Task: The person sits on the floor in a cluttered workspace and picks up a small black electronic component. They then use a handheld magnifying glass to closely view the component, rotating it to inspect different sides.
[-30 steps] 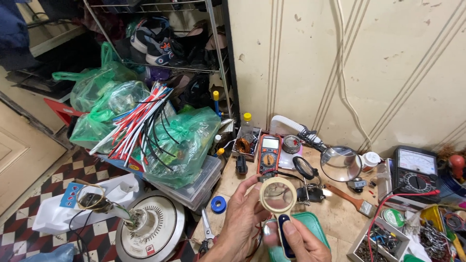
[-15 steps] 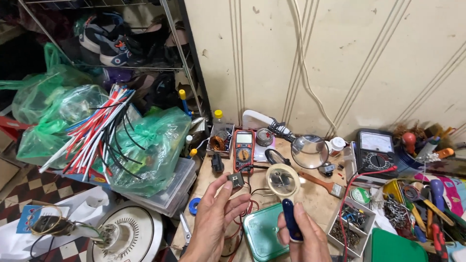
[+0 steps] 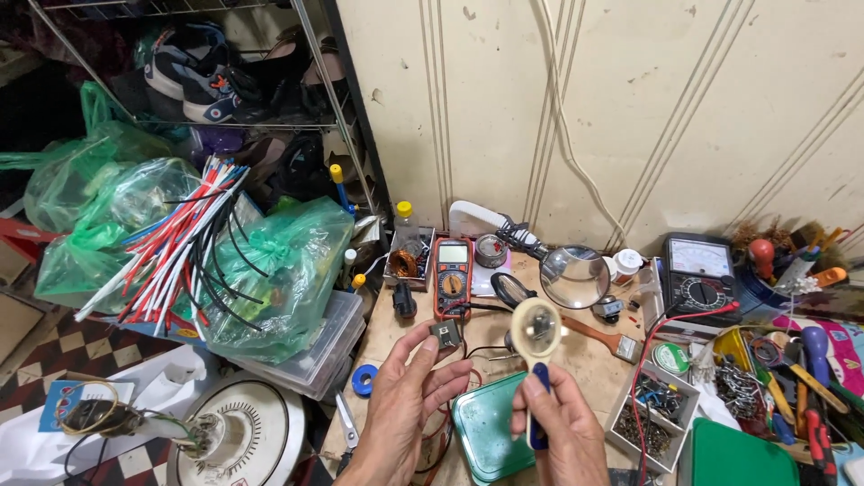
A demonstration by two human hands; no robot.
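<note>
Magnifier (image 3: 535, 331) in right hand (image 3: 556, 434) — small, perhaps electronic part (image 3: 445, 334) in left hand (image 3: 409, 396).

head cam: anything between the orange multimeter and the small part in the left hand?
Head view: between the orange multimeter and the small part in the left hand lie only its black leads on bare table.

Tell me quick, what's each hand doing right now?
Left hand: closed on a small dark component.
Right hand: closed on a cream magnifying glass, by its blue handle.
</note>
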